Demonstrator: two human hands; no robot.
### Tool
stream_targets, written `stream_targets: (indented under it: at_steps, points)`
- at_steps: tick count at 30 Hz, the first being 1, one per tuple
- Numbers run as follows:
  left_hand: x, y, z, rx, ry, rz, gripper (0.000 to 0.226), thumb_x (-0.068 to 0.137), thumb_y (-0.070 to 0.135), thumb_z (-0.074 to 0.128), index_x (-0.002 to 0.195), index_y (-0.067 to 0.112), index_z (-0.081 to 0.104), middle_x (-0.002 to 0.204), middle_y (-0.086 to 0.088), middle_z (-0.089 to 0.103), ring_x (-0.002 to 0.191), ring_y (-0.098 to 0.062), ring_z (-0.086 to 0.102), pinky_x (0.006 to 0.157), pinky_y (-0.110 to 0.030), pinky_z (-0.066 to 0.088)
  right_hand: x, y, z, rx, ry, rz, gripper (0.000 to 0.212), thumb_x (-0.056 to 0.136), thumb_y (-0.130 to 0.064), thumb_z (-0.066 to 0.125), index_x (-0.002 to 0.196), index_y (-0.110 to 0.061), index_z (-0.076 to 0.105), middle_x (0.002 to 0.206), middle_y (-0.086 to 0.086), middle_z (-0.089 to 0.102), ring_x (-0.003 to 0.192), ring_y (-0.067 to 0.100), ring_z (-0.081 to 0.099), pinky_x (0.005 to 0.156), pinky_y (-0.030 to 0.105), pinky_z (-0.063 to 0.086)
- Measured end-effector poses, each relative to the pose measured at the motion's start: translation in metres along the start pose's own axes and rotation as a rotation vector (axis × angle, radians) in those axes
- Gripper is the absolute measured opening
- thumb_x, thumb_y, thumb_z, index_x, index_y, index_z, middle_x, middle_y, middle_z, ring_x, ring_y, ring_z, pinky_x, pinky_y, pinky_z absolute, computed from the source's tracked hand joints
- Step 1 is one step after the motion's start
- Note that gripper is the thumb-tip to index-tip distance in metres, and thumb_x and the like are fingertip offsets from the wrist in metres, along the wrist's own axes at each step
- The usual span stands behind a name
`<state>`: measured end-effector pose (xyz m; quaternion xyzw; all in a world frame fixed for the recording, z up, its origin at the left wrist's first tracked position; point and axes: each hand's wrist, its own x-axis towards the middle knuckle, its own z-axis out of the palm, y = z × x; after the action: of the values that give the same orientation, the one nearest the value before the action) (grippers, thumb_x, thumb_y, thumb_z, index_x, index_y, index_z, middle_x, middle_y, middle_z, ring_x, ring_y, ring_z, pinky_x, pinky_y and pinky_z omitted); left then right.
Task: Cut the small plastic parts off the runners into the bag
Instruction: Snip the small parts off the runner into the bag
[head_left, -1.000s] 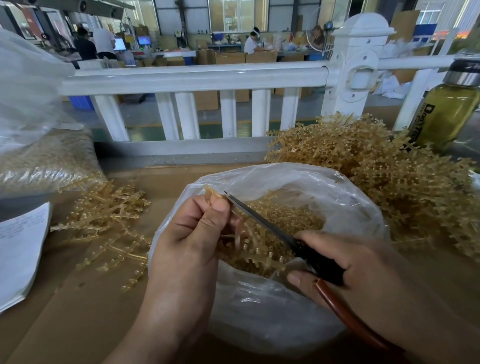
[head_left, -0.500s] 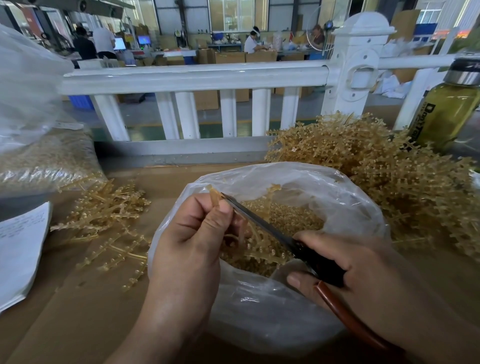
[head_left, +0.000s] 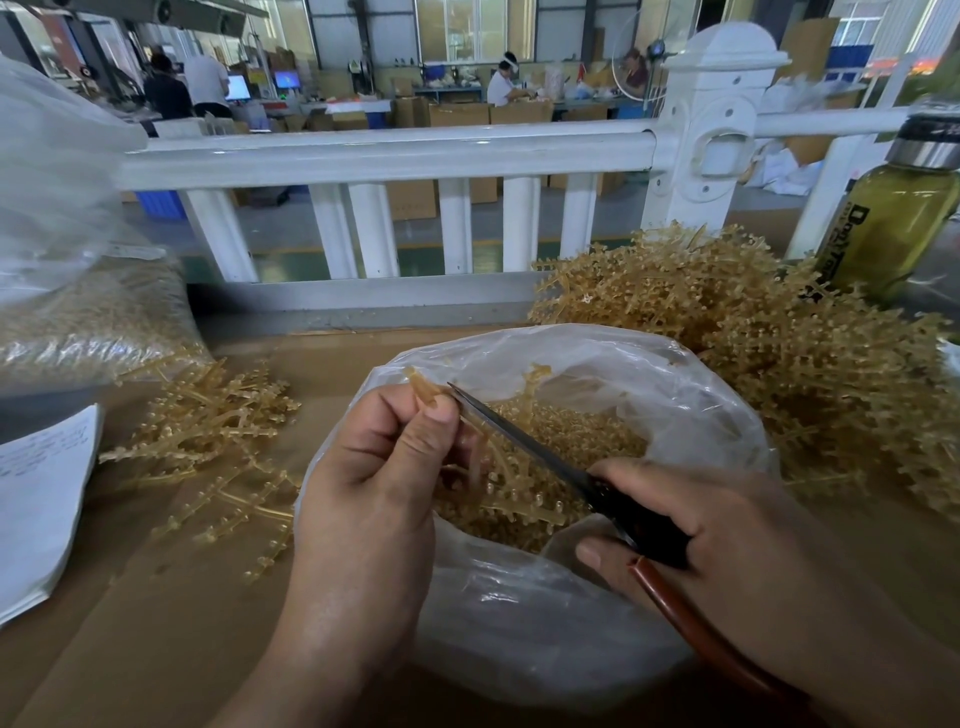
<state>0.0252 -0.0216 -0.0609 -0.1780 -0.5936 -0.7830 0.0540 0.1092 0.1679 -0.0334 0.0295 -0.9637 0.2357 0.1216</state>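
Note:
My left hand (head_left: 374, 478) pinches a tan plastic runner (head_left: 498, 483) by its top end, over the mouth of a clear plastic bag (head_left: 587, 613). Small tan parts still line the runner's lower branches. My right hand (head_left: 727, 545) grips scissors (head_left: 524, 441) with black and red-brown handles. The closed-looking blades point up-left, their tip beside my left thumb at the runner's stem. Loose cut parts (head_left: 587, 441) fill the bottom of the bag.
A big heap of uncut runners (head_left: 779, 353) lies at the right, a smaller pile of runners (head_left: 218, 441) at the left. A filled clear bag (head_left: 88, 317) sits far left, paper sheets (head_left: 36, 499) below it, a bottle (head_left: 893, 218) far right, a white railing (head_left: 415, 156) behind.
My left hand has turned and lifted the runner slightly. The scissor tip has slid closer to my left thumb. The bag and piles have not moved.

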Motion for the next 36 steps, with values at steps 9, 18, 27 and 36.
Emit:
stream_targets:
  at_steps: [9,18,27,36]
  points:
    - [0.0004,0.0016,0.0004,-0.021,0.024,0.017,0.036,0.093,0.034,0.06,0.085,-0.002,0.056,0.081,-0.022,0.06,0.075,-0.029,0.054,0.073,-0.042,0.046,0.0002,0.0003,-0.0006,0.019,-0.011,-0.003,0.048,0.073,-0.074,0.049,0.11,-0.044,0.055,0.089,-0.024,0.062,0.076,-0.006,0.06,0.067,0.017,0.049]
    - [0.0008,-0.0014,0.0009,0.013,-0.007,0.058,0.029,0.093,0.03,0.061,0.08,0.004,0.058,0.073,-0.019,0.06,0.067,-0.026,0.055,0.065,-0.031,0.049,0.0003,0.0019,-0.0015,0.021,-0.006,-0.01,0.042,0.075,-0.073,0.049,0.101,-0.042,0.06,0.082,-0.024,0.063,0.071,-0.007,0.06,0.063,0.017,0.048]
    - [-0.0009,-0.0029,-0.0012,0.11,-0.054,0.086,0.024,0.095,0.031,0.061,0.076,0.017,0.063,0.071,-0.008,0.063,0.065,-0.02,0.058,0.063,-0.026,0.05,0.0003,0.0027,-0.0016,0.021,-0.003,-0.019,0.043,0.076,-0.07,0.051,0.1,-0.036,0.063,0.076,-0.019,0.063,0.069,-0.004,0.06,0.059,0.016,0.047]
    - [-0.0013,-0.0026,-0.0019,0.163,-0.07,0.095,0.024,0.096,0.031,0.059,0.075,0.02,0.063,0.071,-0.007,0.061,0.066,-0.021,0.056,0.063,-0.029,0.049,0.0006,0.0037,-0.0028,0.004,-0.004,-0.026,0.044,0.077,-0.069,0.047,0.093,-0.031,0.063,0.072,-0.016,0.061,0.066,-0.002,0.059,0.057,0.019,0.047]
